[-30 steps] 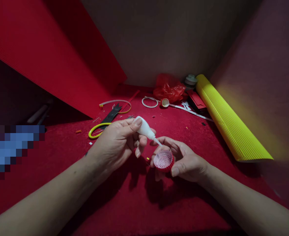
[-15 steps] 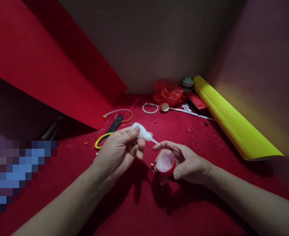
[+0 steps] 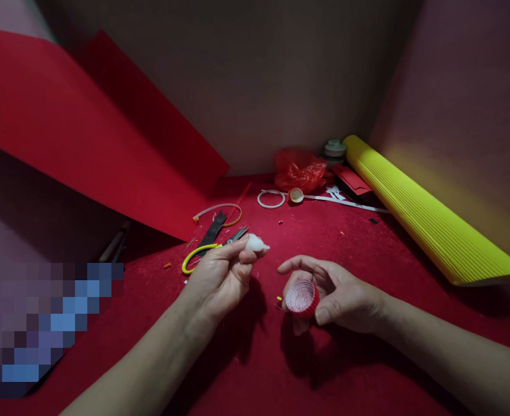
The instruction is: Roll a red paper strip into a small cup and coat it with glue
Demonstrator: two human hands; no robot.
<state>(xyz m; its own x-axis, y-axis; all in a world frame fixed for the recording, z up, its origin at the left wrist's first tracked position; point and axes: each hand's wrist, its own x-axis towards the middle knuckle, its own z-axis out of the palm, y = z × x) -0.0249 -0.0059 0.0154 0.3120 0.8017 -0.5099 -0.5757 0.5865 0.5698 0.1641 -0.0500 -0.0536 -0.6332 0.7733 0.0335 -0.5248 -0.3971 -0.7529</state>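
Observation:
My left hand [image 3: 224, 274] is closed around a small white squeeze bottle [image 3: 255, 244], its tapered tip pointing right. Most of the bottle's body is hidden by the fingers. In my right hand [image 3: 339, 292] is a small round cup of red corrugated paper [image 3: 302, 298], with its pale, whitish inside facing me. The thumb and lower fingers grip the cup, while the index finger stretches out above it. A gap separates the bottle's tip from that finger. Just behind my left hand lie scissors with yellow handles [image 3: 188, 260].
A large red sheet [image 3: 142, 167] slants in from the left, and a yellow corrugated roll [image 3: 428, 214] lies at right. Behind are a red plastic bag [image 3: 300, 170], a lidded jar [image 3: 335, 149], a coiled strip [image 3: 271, 199] and another small cup [image 3: 295, 196]. Scraps dot the red surface.
My left hand has drawn the bottle back from my right index finger, and its long nozzle no longer shows at length. My right hand still holds the cup. The whole view has shifted slightly.

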